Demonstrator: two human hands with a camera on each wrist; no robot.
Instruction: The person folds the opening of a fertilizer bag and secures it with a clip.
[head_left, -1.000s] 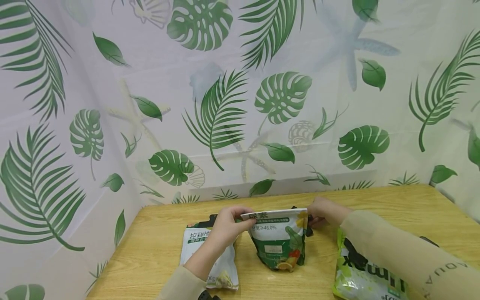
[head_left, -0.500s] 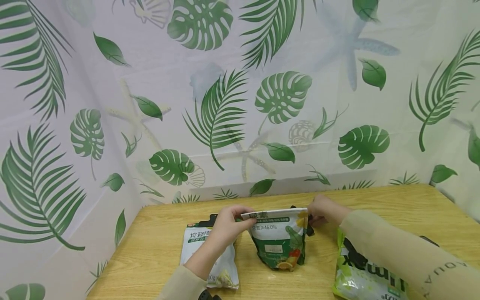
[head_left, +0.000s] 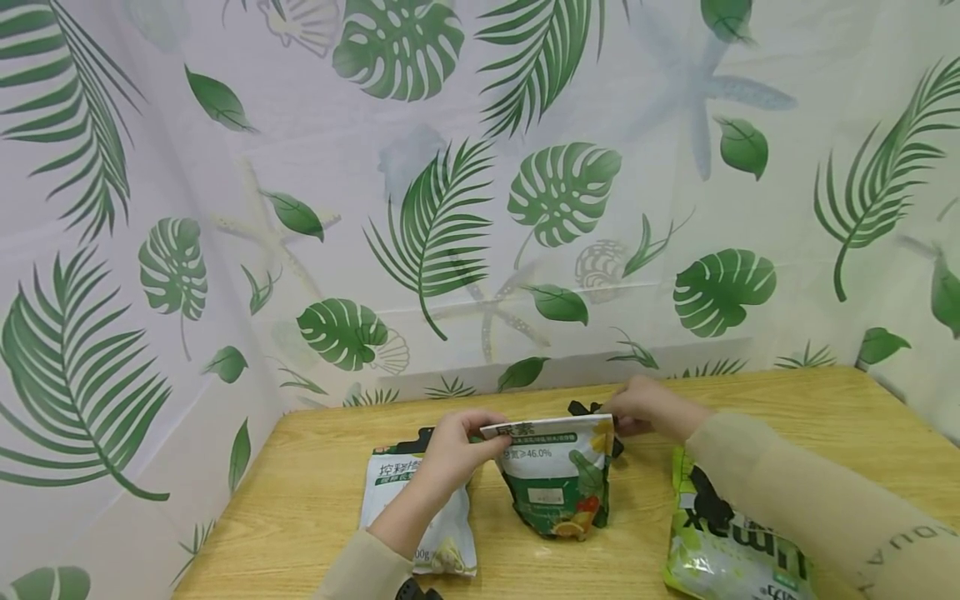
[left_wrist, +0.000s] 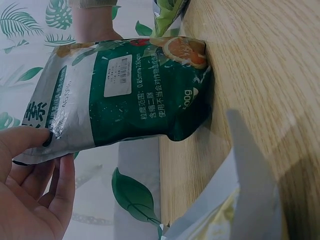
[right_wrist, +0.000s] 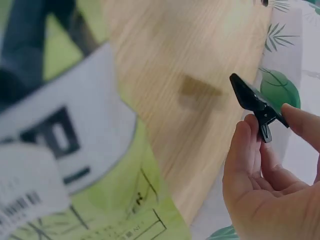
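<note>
A green and white fertilizer bag (head_left: 551, 492) printed with vegetables stands upright on the table. My left hand (head_left: 461, 454) pinches its top left corner, thumb in front and fingers behind, as the left wrist view also shows on the bag (left_wrist: 135, 95). My right hand (head_left: 651, 410) is at the bag's top right corner. Between its thumb and fingers it holds a black bag clip (right_wrist: 252, 102) by the handles. In the head view the clip is partly hidden behind the bag's top edge.
A white bag (head_left: 420, 517) with a black clip (head_left: 416, 442) on its top lies to the left, partly behind my left forearm. On the right, a lime green bag (head_left: 738, 554) with a black clip (head_left: 708, 500) lies partly under my right sleeve. A leaf-patterned cloth (head_left: 480, 250) hangs behind the wooden table (head_left: 300, 475).
My right hand has shifted slightly left and up with the clip, showing more of it behind the bag's top edge. The left hand and the bag have hardly moved.
</note>
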